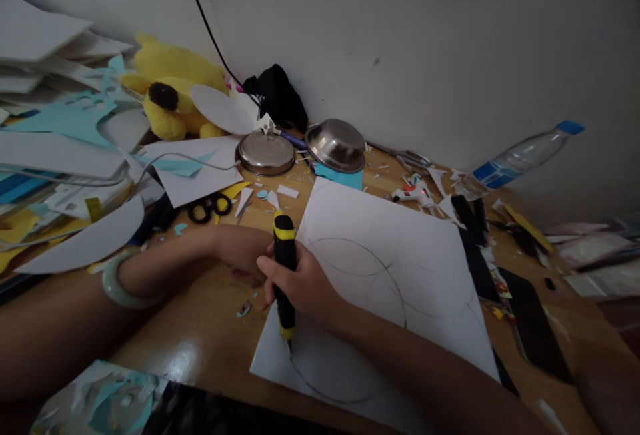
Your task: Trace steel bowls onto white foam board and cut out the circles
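Observation:
My right hand (307,283) is closed round a black and yellow utility knife (285,248). The knife stands nearly upright, its blade tip down at a curved drawn line on a large white sheet (440,261). Overlapping drawn circles mark the sheet. My left hand (246,251), with a pale bangle on its wrist, is beside the sheet's left edge, behind the knife. Its fingers are mostly hidden by the knife and my right hand, so their grip does not show.
Beyond the sheet are an upturned metal bowl (336,145), a round metal lid (267,153) and a glue gun (416,193). Black-handled scissors (210,207) lie left, near a yellow plush toy (175,98). A plastic bottle (520,158) leans at right. Paper scraps litter the wooden table (200,335).

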A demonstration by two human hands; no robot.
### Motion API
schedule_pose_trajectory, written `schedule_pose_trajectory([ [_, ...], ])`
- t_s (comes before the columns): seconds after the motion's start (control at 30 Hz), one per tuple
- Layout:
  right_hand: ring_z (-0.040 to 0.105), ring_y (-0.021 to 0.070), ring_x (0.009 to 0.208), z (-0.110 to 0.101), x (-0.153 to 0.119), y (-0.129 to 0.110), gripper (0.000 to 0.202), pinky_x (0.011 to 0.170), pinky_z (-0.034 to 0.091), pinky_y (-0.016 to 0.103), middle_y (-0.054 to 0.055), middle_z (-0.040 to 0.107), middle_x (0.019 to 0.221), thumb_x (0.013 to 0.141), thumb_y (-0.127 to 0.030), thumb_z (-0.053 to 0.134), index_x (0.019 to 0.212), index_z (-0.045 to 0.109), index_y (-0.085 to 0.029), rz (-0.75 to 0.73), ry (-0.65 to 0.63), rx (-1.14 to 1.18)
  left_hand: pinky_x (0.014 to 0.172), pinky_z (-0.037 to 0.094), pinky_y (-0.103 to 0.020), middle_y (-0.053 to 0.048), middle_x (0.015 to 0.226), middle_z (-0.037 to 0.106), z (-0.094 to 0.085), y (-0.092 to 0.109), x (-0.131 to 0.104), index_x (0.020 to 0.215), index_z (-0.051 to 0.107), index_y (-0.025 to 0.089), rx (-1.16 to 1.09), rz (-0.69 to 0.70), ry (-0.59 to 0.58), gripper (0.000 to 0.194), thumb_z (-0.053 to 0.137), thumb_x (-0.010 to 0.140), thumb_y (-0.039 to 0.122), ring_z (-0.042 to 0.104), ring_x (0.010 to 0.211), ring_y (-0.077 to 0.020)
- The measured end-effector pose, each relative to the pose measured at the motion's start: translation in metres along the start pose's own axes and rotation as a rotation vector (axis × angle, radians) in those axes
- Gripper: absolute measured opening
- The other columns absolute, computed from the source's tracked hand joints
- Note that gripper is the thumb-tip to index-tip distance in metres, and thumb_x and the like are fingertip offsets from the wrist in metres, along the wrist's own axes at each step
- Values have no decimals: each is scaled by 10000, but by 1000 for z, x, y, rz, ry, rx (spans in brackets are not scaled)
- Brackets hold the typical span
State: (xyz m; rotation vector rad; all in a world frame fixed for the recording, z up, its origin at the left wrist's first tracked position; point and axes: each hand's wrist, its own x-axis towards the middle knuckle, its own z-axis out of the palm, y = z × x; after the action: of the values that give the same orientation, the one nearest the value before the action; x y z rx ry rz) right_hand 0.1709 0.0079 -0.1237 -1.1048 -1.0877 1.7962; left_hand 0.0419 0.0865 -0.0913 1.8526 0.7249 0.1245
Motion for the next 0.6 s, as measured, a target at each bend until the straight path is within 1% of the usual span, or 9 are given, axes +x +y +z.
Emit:
schedule_pose_trajectory([
  [0.03,513,99,350,2,0,1,331,410,490,220,-107,524,417,717,-411,634,865,404,-224,5,-6,21,441,441,-251,22,362,483,1,-2,0,436,575,198,-29,-2,-29,124,677,505,200,509,420,-163],
  [0.07,510,97,349,3,0,1,335,408,493,223,-109,523,422,716,-413,635,867,404,-224,9,-6,36,476,457,-262,20,363,479,1,-4,0,429,564,196,-55,-15,-102,149,683,518,208,518,442,-169],
  [0.13,494,89,340,4,-1,0,335,395,481,213,-113,513,424,719,-421,633,870,413,-220,4,1,40,524,469,-269,13,388,495,1,-5,-1,424,550,191,-60,-31,-202,180,667,559,217,526,476,-171],
  [0.23,496,87,340,4,-1,-3,324,389,455,190,-114,498,409,735,-425,617,892,428,-215,-19,6,10,579,470,-253,5,490,565,-1,-3,-1,470,567,176,82,-64,-320,164,588,632,191,532,539,-157],
  [0.3,510,92,346,5,0,-5,314,391,444,182,-108,503,401,748,-416,603,910,431,-209,-26,-1,-10,600,462,-233,1,542,591,-3,-1,-2,485,567,163,188,-88,-366,173,547,656,154,537,578,-150],
  [0.37,512,94,344,6,0,-6,305,384,433,176,-108,497,394,752,-403,595,916,433,-202,-28,-11,-16,615,455,-216,-1,563,599,-3,-2,-3,492,568,152,267,-101,-372,169,546,657,127,548,616,-149],
  [0.43,506,92,338,7,-1,-7,304,373,429,175,-113,486,400,746,-392,594,919,436,-198,-26,-24,4,614,450,-204,3,570,600,-3,-4,-4,514,580,147,301,-88,-347,141,571,653,125,551,631,-148],
  [0.5,502,86,338,9,-2,-7,309,371,437,178,-119,475,421,736,-381,597,928,442,-195,-25,-47,38,593,444,-193,12,564,593,-3,-7,-5,542,592,147,305,-67,-318,109,592,650,128,542,615,-141],
  [0.6,488,69,342,11,-5,-6,305,388,460,190,-121,467,479,739,-360,591,953,453,-192,-48,-85,88,533,416,-176,18,537,569,-2,-9,-5,527,575,141,344,-61,-308,133,576,652,95,509,557,-120],
])
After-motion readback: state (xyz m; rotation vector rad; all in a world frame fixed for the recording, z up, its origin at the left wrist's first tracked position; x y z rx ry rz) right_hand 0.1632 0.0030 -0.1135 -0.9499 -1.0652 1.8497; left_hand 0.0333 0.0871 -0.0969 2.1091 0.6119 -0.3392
